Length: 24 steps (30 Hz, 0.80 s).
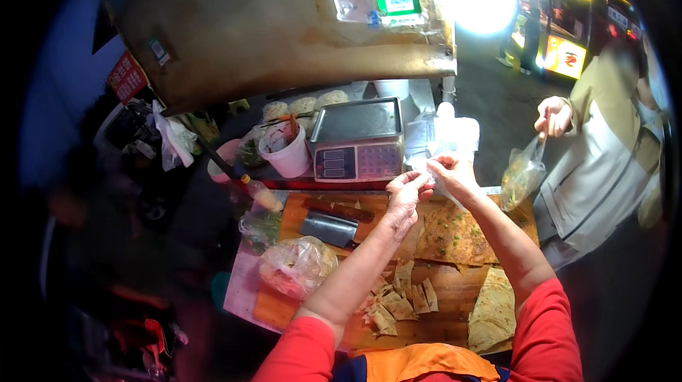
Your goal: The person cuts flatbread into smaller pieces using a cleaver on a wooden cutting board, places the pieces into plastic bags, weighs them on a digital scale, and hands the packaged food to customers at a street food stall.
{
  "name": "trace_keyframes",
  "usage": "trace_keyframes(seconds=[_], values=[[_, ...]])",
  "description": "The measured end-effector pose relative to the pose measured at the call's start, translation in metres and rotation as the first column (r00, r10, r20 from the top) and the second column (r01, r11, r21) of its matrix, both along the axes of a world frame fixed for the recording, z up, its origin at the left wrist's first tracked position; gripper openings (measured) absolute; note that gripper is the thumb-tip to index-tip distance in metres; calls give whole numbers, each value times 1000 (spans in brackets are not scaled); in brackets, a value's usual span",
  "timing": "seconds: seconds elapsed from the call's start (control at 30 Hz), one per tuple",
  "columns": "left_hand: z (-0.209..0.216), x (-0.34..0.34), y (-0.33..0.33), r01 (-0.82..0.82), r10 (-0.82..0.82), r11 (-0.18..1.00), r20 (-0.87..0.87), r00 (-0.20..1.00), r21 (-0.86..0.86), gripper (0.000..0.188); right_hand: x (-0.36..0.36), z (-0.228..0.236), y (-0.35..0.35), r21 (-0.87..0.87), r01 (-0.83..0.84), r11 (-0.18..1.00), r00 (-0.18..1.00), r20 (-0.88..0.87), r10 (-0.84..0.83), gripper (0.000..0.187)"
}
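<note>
Both my hands are raised over the far edge of a wooden cutting board [455, 279], beside a hanging stack of plastic bags [419, 137]. My left hand [403, 196] pinches the edge of a thin clear plastic bag [425, 167]. Close against it, my right hand [456, 174] pinches the same bag. Below my forearms lie a large seasoned flatbread [455, 236] with green bits, a pile of cut flatbread pieces [398, 300], and a folded plain piece of flatbread [492, 311]. A cleaver [328, 227] rests flat left of my left forearm.
A tied bag of food [298, 266] sits at the board's left. Behind the board stand a digital scale [357, 140], a white tub [284, 149] and a squeeze bottle [261, 194]. At right, another person's hand [554, 116] holds a filled bag [523, 176]. A brown panel [284, 34] overhangs the far side.
</note>
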<state>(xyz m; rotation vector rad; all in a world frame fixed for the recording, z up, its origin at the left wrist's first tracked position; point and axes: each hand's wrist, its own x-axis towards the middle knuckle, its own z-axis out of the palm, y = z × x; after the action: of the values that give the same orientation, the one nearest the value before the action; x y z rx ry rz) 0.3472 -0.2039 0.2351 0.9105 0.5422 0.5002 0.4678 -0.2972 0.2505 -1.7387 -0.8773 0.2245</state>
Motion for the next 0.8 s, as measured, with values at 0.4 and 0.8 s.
trace_keyframes(seconds=[0.4,0.8], values=[[-42,-17,26,-179,187,982,-335,923,54,62,35,-59,-14,-720,-348,601,804,100,586,11],[-53,-137,-15,632,-612,503,274,742,-589,43,-186,15,-101,-335,-586,737,805,-143,575,12]])
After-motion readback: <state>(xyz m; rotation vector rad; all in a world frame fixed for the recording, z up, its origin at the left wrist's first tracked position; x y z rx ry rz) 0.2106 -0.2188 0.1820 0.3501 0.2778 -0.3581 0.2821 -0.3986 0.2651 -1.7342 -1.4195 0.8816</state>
